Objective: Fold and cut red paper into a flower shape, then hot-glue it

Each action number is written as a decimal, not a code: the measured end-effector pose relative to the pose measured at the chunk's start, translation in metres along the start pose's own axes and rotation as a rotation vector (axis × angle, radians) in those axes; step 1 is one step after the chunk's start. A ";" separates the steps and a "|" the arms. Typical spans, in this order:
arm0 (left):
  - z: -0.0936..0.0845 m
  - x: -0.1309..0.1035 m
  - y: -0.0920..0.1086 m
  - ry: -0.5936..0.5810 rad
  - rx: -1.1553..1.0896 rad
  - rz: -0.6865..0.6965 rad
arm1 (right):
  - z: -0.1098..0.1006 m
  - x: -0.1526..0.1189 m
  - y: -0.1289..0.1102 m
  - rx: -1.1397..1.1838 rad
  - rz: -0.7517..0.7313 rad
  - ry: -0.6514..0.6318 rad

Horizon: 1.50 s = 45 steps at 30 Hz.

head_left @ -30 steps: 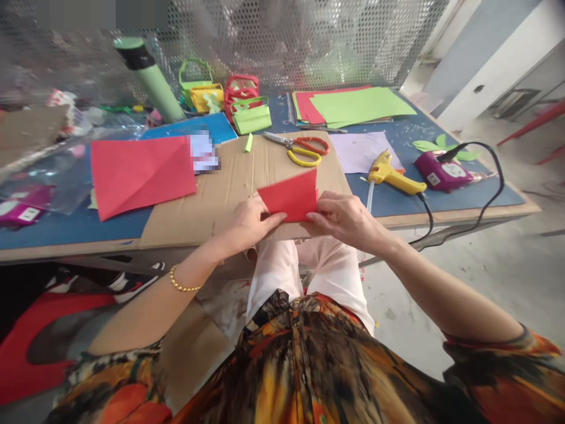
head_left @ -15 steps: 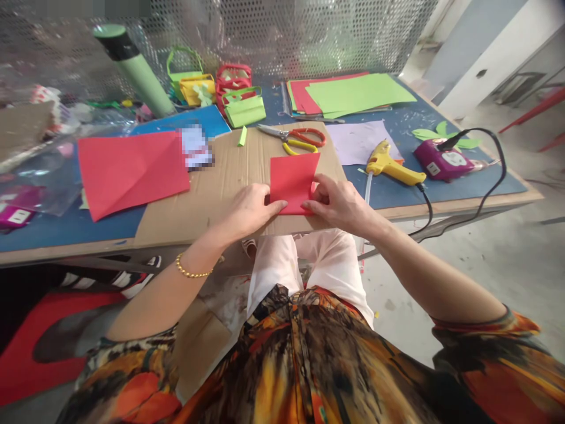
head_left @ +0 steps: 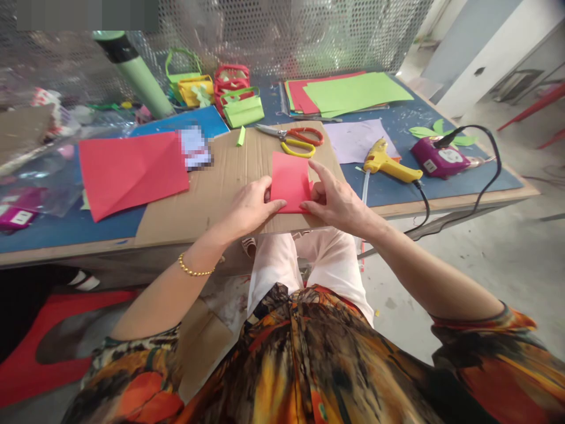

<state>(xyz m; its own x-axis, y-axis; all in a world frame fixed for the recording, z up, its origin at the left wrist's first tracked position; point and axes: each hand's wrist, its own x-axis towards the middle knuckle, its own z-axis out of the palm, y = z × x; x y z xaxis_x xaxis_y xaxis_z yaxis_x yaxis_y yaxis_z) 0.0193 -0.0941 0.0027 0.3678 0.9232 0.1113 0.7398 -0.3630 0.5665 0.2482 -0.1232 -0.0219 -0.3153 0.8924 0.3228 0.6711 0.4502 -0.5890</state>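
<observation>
A folded piece of red craft sheet stands partly raised over the cardboard, between my two hands. My left hand pinches its lower left corner, thumb on the front and fingers behind. At the lower right corner, my right hand grips it with thumb and curled fingers, while its index finger extends up along the right edge. Just beyond the sheet lie scissors with orange and yellow handles. A larger red sheet rests to the left. What lies behind the folded piece is hidden.
To the right are a yellow glue gun, a purple power socket with a looping black cord, and a lilac sheet. Small craft bags, stacked coloured sheets and a green bottle stand at the back.
The red piece's upper right side has drawn in and looks narrower. My right index finger has straightened upward along its edge. My left hand has hardly moved.
</observation>
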 end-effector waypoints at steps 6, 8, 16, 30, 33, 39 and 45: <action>0.001 0.000 -0.008 0.011 -0.065 0.039 | 0.002 -0.002 0.000 0.001 -0.012 -0.001; 0.002 -0.002 -0.012 0.004 -0.147 0.037 | 0.001 -0.003 -0.002 0.020 -0.015 0.004; -0.006 -0.008 -0.019 0.251 -0.858 0.137 | -0.023 0.003 -0.008 0.091 -0.137 0.260; 0.008 0.000 0.008 0.119 -1.095 0.028 | -0.011 0.014 -0.039 0.190 -0.034 0.116; 0.010 -0.001 0.007 0.146 -1.177 -0.053 | -0.012 0.010 -0.035 0.113 -0.116 0.316; 0.010 -0.004 0.013 0.194 -1.201 -0.083 | -0.012 0.006 -0.027 -0.288 -0.301 0.397; 0.009 -0.006 0.014 0.230 -1.209 -0.159 | -0.004 0.000 -0.027 -0.355 -0.355 0.193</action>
<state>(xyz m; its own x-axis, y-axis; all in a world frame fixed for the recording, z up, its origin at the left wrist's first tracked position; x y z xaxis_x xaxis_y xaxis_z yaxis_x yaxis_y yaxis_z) 0.0325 -0.1058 0.0023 0.1240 0.9913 0.0439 -0.2720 -0.0085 0.9622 0.2329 -0.1349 -0.0029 -0.4570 0.6503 0.6068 0.7420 0.6549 -0.1431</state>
